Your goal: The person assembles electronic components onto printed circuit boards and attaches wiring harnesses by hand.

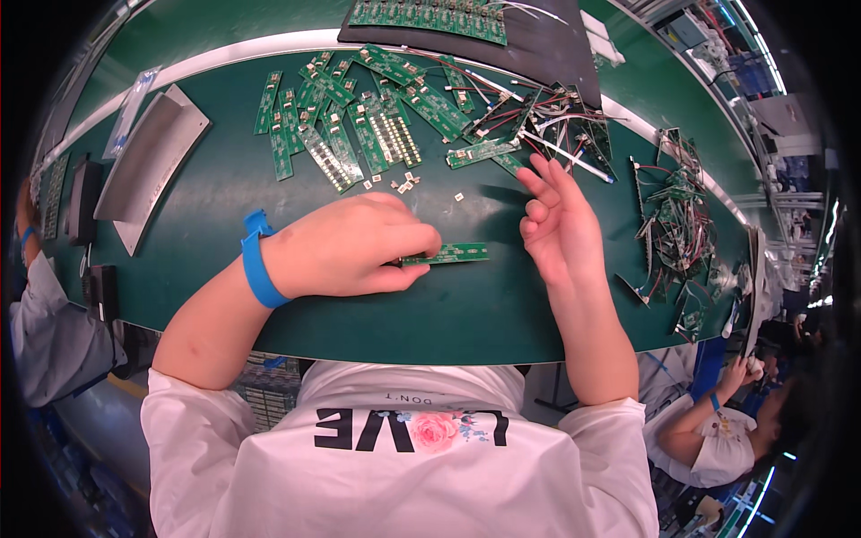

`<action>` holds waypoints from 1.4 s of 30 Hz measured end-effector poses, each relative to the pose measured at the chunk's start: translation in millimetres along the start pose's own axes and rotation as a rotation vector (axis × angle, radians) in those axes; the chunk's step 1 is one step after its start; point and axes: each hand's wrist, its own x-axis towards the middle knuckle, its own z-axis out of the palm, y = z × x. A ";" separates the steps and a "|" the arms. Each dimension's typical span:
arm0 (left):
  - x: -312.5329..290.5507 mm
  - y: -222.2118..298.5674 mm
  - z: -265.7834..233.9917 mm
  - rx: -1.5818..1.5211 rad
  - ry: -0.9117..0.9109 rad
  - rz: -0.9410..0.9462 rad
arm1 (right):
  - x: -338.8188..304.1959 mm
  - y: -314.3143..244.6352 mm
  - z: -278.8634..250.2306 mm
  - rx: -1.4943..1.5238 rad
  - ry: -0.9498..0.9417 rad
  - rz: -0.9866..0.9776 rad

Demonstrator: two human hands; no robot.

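My left hand (pixel 354 247), with a blue band at its wrist, is closed on one end of a narrow green circuit board (pixel 462 254). The board's free end points right, low over the table. My right hand (pixel 565 224) is raised to the right of that board and apart from it. Two of its fingers stretch up and the others bend loosely, with nothing visible in them. Beyond my left hand lie several small pale connectors (pixel 408 184), and a single connector (pixel 458 196) sits farther right.
Loose green boards (pixel 336 112) are heaped at the far middle, beside boards with tangled wires (pixel 565 125). Another wired pile (pixel 673 215) lies at the right. A bent grey metal sheet (pixel 152 170) rests at the left. A black mat (pixel 547 40) holds joined boards. Other people sit at both sides.
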 end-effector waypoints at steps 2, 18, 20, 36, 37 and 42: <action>-0.1 0.6 -0.4 0.007 -0.007 0.010 | 3.5 -2.8 -7.4 0.151 -0.091 0.075; -2.0 2.6 -1.0 0.018 -0.051 -0.022 | 2.7 -12.7 -5.6 0.103 -0.047 0.009; -1.5 1.8 -1.4 0.021 -0.030 0.016 | -2.5 -23.9 -8.5 -0.150 -0.421 0.070; 1.2 9.1 -6.2 -0.142 0.284 -0.331 | -0.2 -18.4 1.4 -0.378 -0.496 -0.129; 1.5 7.3 -6.1 -0.143 0.284 -0.334 | -0.6 -17.5 1.7 -0.356 -0.475 -0.133; 2.2 9.3 -12.2 -0.292 0.329 -0.353 | -6.4 -17.7 3.4 -0.352 -0.466 -0.142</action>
